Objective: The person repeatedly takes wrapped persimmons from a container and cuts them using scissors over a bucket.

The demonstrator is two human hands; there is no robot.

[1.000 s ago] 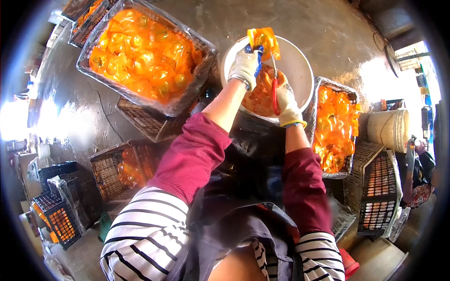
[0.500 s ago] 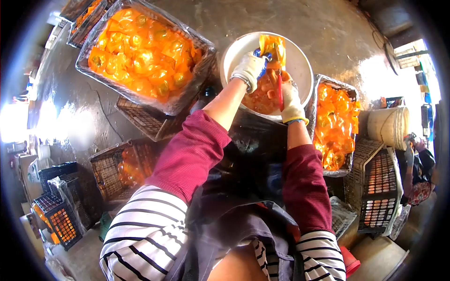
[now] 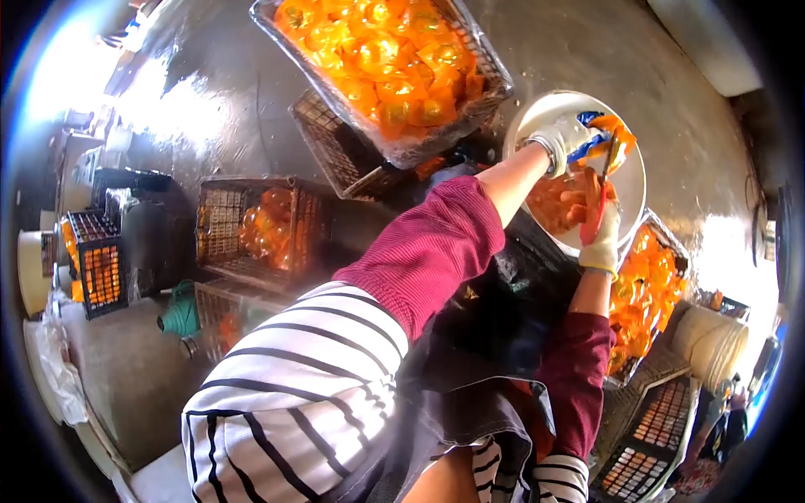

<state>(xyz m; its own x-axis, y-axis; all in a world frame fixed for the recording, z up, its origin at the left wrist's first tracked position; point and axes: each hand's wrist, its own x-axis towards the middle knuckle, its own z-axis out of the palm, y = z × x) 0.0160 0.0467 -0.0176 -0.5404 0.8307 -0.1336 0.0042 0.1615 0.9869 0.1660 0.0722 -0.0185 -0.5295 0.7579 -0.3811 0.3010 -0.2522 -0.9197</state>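
My left hand (image 3: 560, 144), in a white glove with blue fingertips, grips a glossy orange piece (image 3: 619, 141) above a white bucket (image 3: 635, 201). My right hand (image 3: 600, 239), also gloved but with bare fingers showing, is closed around red-handled scissors (image 3: 594, 210). The scissor blades point up and lie against the orange piece; whether they have cut into it I cannot tell. Below both hands, orange-pink wet matter (image 3: 549, 205) lies inside the bucket.
A plastic-lined crate of glossy orange pieces (image 3: 386, 63) stands on the far side, left of the bucket. Another filled crate (image 3: 646, 289) is to its right. A tipped crate (image 3: 251, 230) with orange contents lies at left, near a green object (image 3: 179, 308).
The view has swung left, so the bucket and crates appear farther right. The orange piece, upright before, is now tilted and bunched, with the scissor blades against it.
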